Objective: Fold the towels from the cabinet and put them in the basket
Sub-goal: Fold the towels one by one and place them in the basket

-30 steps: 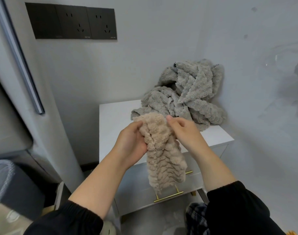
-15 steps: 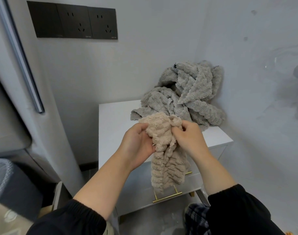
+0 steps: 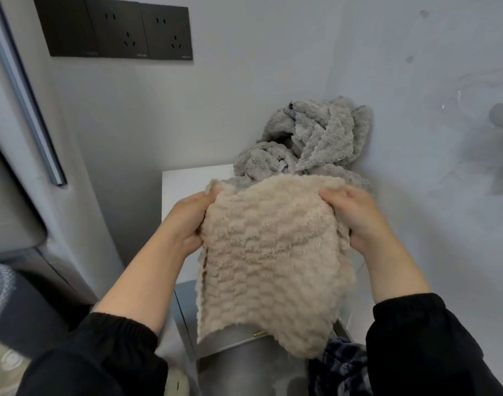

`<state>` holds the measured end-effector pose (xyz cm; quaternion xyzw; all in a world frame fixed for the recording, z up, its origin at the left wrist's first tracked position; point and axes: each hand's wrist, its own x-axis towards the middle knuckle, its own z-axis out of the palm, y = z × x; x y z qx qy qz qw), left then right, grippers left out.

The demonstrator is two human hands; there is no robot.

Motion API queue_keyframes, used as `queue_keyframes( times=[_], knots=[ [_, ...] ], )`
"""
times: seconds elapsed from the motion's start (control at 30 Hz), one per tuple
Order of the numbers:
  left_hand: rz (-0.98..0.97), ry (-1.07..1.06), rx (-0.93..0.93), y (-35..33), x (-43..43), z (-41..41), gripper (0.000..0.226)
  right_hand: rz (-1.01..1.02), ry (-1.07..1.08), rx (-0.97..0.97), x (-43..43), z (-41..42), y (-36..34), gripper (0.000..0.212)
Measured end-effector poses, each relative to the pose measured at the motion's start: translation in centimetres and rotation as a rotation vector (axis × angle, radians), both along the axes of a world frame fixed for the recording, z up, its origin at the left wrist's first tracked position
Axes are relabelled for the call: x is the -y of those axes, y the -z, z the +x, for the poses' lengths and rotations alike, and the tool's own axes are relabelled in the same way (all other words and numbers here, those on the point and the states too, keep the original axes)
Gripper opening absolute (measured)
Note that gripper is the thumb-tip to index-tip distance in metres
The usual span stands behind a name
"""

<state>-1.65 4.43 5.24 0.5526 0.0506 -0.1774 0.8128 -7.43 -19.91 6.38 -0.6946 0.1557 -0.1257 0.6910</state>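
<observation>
A beige ribbed towel [image 3: 270, 252] hangs spread between my hands in front of the white cabinet [image 3: 187, 184]. My left hand [image 3: 191, 221] grips its upper left corner and my right hand [image 3: 356, 218] grips its upper right corner. The towel's lower edge drops in front of the cabinet drawers. Behind it, a heap of grey towels [image 3: 310, 141] lies crumpled on the cabinet top against the corner of the walls. The basket is not clearly in view.
A dark socket panel [image 3: 116, 27] is on the wall above. A grey door or appliance with a long handle [image 3: 24, 95] stands at the left. A grey mesh-edged bin [image 3: 4, 295] sits at the lower left. Walls close in on the right.
My hands have moved apart and the beige towel, bunched into a narrow strip before, is now spread wide between them. The view has moved closer to the cabinet.
</observation>
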Motion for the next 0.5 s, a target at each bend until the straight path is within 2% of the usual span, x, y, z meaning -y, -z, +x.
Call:
queue_keyframes(
  times=[0.07,0.1,0.17,0.23,0.3,0.37,0.5],
  knots=[
    [0.231,-0.02,0.121,0.1,-0.9,0.4,0.008,-0.521,0.215,-0.038,1.0,0.4,0.8,0.021],
    [0.399,-0.056,0.219,0.3,-1.4,0.7,0.008,-0.638,0.258,-0.045,1.3,0.6,1.1,0.028],
    [0.765,-0.105,0.426,0.6,-2.3,1.2,0.015,-0.651,0.261,-0.013,1.8,0.7,1.4,0.039],
    [1.1,-0.116,0.544,0.6,-2.8,1.3,0.015,-0.615,0.265,0.005,2.2,0.9,1.7,0.042],
    [1.258,-0.144,0.577,0.5,-3.0,1.4,0.019,-0.663,0.282,0.0,2.7,0.9,1.9,0.042],
    [1.184,-0.163,0.554,0.5,-3.0,1.4,0.023,-0.646,0.272,-0.017,3.3,1.0,2.0,0.039],
    [0.646,-0.15,0.25,0.1,-2.4,1.0,0.022,-0.271,0.19,-0.125,3.3,1.0,2.0,0.03]
  ],
)
